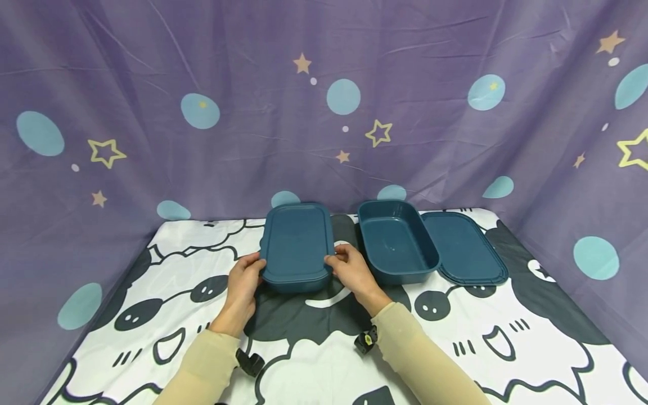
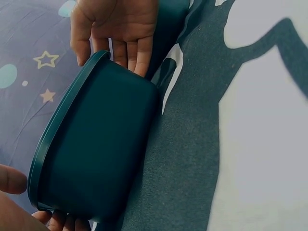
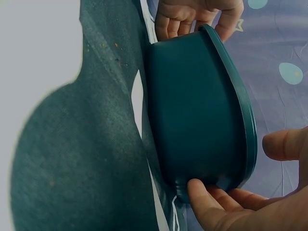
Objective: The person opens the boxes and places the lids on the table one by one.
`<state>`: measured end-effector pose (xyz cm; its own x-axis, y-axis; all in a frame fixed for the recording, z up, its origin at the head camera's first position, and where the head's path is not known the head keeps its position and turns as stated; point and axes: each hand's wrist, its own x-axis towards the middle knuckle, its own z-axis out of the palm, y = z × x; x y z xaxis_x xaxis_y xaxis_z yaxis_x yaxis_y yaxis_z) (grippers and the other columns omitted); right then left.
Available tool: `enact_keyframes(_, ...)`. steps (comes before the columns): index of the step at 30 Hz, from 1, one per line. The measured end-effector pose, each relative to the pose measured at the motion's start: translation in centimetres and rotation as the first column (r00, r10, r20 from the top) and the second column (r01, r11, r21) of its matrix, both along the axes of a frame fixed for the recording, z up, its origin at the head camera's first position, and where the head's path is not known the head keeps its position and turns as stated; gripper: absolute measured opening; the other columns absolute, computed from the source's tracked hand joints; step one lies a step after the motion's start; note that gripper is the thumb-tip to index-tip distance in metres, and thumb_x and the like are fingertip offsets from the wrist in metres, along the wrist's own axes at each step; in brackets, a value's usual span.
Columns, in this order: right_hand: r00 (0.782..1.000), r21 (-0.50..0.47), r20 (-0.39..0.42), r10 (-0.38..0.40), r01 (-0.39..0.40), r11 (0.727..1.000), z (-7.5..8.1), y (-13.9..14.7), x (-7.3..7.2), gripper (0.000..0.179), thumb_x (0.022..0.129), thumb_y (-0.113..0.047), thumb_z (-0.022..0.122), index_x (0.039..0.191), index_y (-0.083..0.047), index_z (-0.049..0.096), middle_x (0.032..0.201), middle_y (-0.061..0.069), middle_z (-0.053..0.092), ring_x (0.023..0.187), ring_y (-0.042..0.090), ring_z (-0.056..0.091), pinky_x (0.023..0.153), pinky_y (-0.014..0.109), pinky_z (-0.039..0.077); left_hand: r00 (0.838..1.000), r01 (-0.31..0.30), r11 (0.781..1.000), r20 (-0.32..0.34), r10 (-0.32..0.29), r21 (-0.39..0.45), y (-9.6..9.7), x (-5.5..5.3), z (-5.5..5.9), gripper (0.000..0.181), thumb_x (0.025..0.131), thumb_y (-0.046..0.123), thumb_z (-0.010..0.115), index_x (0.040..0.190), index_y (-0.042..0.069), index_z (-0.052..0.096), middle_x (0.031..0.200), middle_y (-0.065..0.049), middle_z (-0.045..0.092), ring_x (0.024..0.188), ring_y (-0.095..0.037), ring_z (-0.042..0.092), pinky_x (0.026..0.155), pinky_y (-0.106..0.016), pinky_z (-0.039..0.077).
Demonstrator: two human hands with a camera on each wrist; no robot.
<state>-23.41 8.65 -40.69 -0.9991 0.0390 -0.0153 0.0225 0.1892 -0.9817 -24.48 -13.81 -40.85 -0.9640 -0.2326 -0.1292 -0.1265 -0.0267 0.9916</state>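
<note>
A dark blue food container (image 1: 297, 244) with its lid on rests on the cloth, between my two hands. My left hand (image 1: 244, 284) holds its left side, the thumb at the lid's edge and the other fingers against the wall below. On the opposite side my right hand (image 1: 355, 275) grips it likewise, thumb near the rim. From the left wrist view the container's near end wall (image 2: 96, 139) fills the middle, with the right hand (image 2: 118, 29) beyond it. The right wrist view shows the right fingers (image 3: 207, 202) low along the side wall.
Just right of my right hand stands an uncovered blue container (image 1: 392, 239), its inside visible. A loose blue lid (image 1: 468, 250) lies flat beside it, partly behind its wall. The cartoon-print cloth (image 1: 314, 371) covers the table, and a purple curtain (image 1: 253, 163) hangs behind.
</note>
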Motion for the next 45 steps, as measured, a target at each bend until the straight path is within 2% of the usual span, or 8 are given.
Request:
enact_keyframes(6,1.000,-0.008,-0.012,-0.010,0.010,1.000,-0.08,0.13,0.00,0.047,0.091,-0.020,0.063,0.129,0.003,0.049,0.113,0.016,0.058,0.097,0.024,0.058,0.080,0.036,0.051,1.000,0.013,1.000,-0.006,-0.013,-0.011,0.25,-0.08,0.09,0.042,0.091,0.011,0.053,0.131,-0.002,0.050,0.126,-0.014,0.051,0.099,-0.018,0.047,0.084,-0.033,0.039)
enact_keyframes(12,1.000,-0.010,-0.025,-0.004,0.004,1.000,-0.24,0.19,0.00,0.047,0.091,-0.020,0.063,0.130,0.002,0.048,0.113,0.016,0.058,0.097,0.023,0.058,0.079,0.035,0.051,1.000,-0.019,0.999,-0.004,0.018,-0.032,0.31,0.00,0.10,0.042,0.090,0.012,0.055,0.130,0.002,0.051,0.115,-0.011,0.051,0.090,-0.016,0.049,0.081,-0.035,0.042)
enact_keyframes(20,1.000,-0.007,-0.011,0.002,-0.002,1.000,-0.36,0.43,-0.05,0.050,0.090,-0.021,0.063,0.132,0.001,0.046,0.113,0.016,0.059,0.090,0.021,0.059,0.076,0.034,0.050,1.000,0.009,1.000,0.012,-0.009,-0.023,0.34,0.05,0.14,0.042,0.091,0.011,0.054,0.131,-0.004,0.051,0.126,-0.016,0.051,0.097,-0.018,0.048,0.082,-0.031,0.040)
enact_keyframes(33,1.000,-0.007,-0.002,0.010,-0.010,1.000,-0.28,0.39,-0.29,0.047,0.091,-0.021,0.062,0.128,0.003,0.049,0.113,0.016,0.059,0.093,0.022,0.058,0.076,0.033,0.051,1.000,-0.002,1.000,0.007,0.002,-0.011,0.30,-0.09,0.05,0.039,0.091,0.011,0.054,0.128,-0.002,0.053,0.123,-0.014,0.053,0.096,-0.017,0.049,0.084,-0.035,0.040)
enact_keyframes(41,1.000,-0.013,0.003,0.025,-0.025,1.000,0.00,0.33,-0.20,0.052,0.092,-0.024,0.062,0.137,-0.004,0.045,0.124,0.016,0.054,0.103,0.024,0.058,0.081,0.039,0.051,1.000,-0.008,1.000,0.003,0.008,-0.006,0.18,0.02,0.00,0.040,0.091,0.011,0.054,0.129,-0.001,0.052,0.124,-0.014,0.052,0.098,-0.019,0.048,0.086,-0.036,0.040)
enact_keyframes(45,1.000,-0.012,0.016,0.024,-0.024,1.000,0.04,0.29,-0.23,0.052,0.092,-0.024,0.062,0.136,-0.002,0.045,0.124,0.016,0.055,0.104,0.024,0.058,0.082,0.038,0.051,1.000,-0.009,1.000,0.002,0.009,-0.007,0.16,0.07,0.01,0.042,0.091,0.011,0.053,0.132,0.000,0.049,0.125,-0.014,0.050,0.100,-0.020,0.047,0.087,-0.037,0.039)
